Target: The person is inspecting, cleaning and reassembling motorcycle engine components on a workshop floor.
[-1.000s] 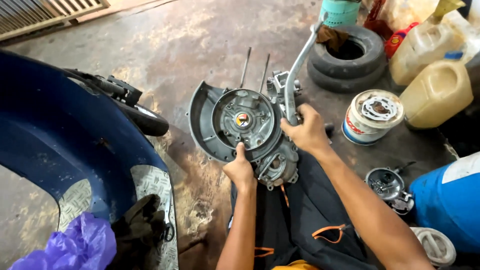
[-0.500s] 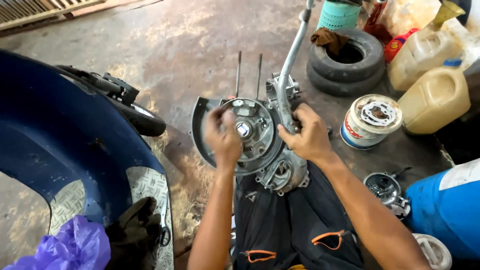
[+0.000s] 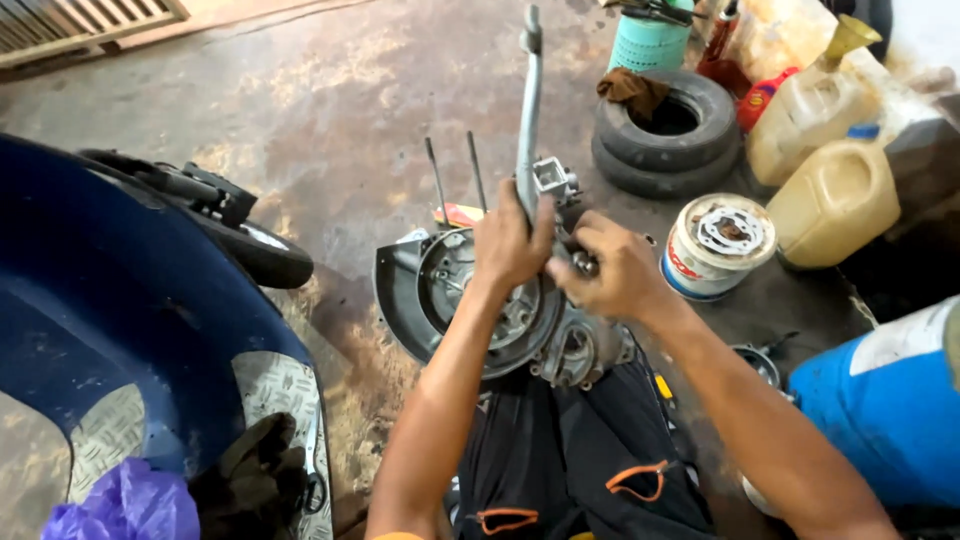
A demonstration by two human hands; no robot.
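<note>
Against the engine casing (image 3: 480, 320) on the floor between my knees, my left hand (image 3: 510, 245) wraps the long grey lever (image 3: 528, 110), which runs straight away from me. Just right of it, my right hand (image 3: 610, 270) is closed on a small fitting I cannot make out.

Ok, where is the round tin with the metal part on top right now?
In the head view the round tin stands on the floor at right, just beyond the right hand, between the small tyre and the yellow jerrycan.

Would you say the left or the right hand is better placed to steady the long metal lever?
Probably the left hand: it already wraps the lever, while the right hand sits lower on the engine.
</note>
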